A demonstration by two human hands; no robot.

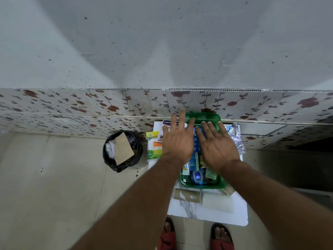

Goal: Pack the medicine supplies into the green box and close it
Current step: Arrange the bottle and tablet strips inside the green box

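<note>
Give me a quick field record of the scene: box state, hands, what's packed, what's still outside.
box: green box open, lid tipped up at far side
left hand: flat, fingers spread, over box's left edge
right hand: flat, over box contents
inside: blue blister strip, small packets, blue-capped item
outside left: cotton swab pack, plaster box
outside right: foil strips
outside near: bandage roll
floor: bin

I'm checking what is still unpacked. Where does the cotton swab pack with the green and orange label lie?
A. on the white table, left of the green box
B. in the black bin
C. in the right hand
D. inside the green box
A: the cotton swab pack lies on the white table, left of the green box, partly under the left hand.
</note>
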